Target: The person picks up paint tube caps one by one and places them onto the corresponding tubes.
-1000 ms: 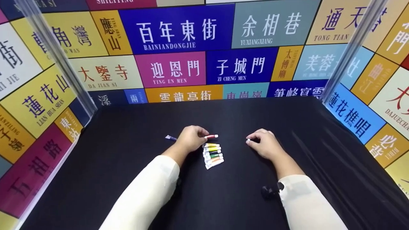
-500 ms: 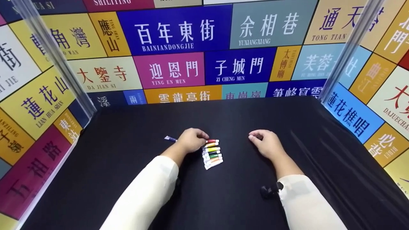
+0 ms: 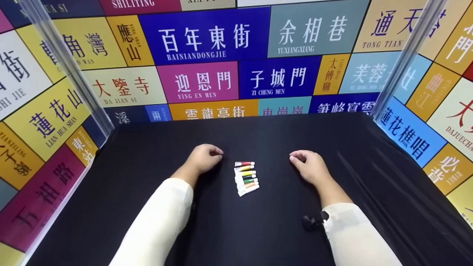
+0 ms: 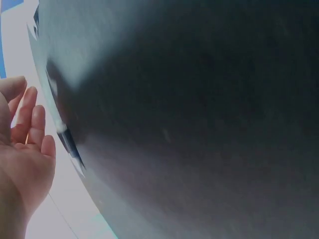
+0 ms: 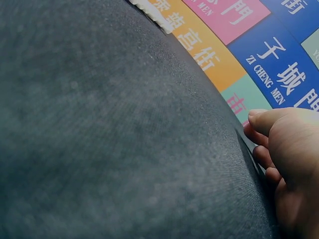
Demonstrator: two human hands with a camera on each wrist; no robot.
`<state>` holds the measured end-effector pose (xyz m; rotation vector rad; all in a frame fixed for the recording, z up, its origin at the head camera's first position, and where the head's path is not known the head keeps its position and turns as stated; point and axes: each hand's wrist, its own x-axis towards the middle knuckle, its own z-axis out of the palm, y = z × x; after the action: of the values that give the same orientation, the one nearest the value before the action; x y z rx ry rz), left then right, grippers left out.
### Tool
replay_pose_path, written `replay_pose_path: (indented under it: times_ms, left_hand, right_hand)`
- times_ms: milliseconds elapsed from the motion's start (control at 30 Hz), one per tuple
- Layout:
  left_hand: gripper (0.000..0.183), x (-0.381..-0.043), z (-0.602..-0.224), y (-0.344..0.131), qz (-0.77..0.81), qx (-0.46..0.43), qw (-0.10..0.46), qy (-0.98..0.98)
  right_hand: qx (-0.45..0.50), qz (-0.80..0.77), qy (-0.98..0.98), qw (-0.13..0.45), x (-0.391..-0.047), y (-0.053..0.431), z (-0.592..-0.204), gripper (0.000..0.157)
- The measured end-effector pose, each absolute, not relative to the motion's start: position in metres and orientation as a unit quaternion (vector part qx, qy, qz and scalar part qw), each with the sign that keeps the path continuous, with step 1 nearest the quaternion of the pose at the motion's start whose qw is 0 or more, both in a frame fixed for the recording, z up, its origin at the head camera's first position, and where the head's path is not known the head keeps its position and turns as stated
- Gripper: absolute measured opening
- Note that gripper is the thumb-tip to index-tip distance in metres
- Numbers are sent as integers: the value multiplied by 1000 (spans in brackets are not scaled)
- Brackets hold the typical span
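Note:
Several small paint tubes lie side by side on the black cloth, their white caps toward the right. A red paint tube [image 3: 244, 163] tops the row; yellow [image 3: 247, 173], green [image 3: 248, 181] and orange [image 3: 248, 185] ones lie below it. Left of the row is my left hand [image 3: 202, 159], fingers loosely bent, apart from the tubes. A dark blue paint tube [image 4: 70, 143] rests on the cloth near that hand in the left wrist view; the hand hides it in the head view. My right hand [image 3: 309, 165] stays right of the row, thumb and forefinger close together, with nothing visible between them.
Black cloth [image 3: 273, 221] covers the table. Behind it stands a wall of colourful sign panels [image 3: 201, 81]. Transparent uprights [image 3: 402, 59] stand at the back corners. A small black device [image 3: 312, 221] sits by the right sleeve.
My left hand has let go of the red tube, now at the top of the row, and moved left, covering the blue tube. The right hand has barely moved.

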<state>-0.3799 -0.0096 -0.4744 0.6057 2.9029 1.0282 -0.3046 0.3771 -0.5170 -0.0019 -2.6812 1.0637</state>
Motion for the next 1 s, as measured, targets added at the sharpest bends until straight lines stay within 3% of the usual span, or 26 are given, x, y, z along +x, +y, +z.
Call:
replay_pose_path:
  times_ms: [300,600,1000]
  left_hand:
    - [23,-387,-478,-43,336,132,41,931]
    - [32,-394,-481,-69,325,162,96,927]
    - [17,-393,-482,-85,287,164,69,941]
  right_hand:
    - [1,366,-922,122,-305,378,-518,26]
    - [1,372,-919,131,-304,378,-518,25]
    - [6,373,-917,141,-306,376,-519,23]
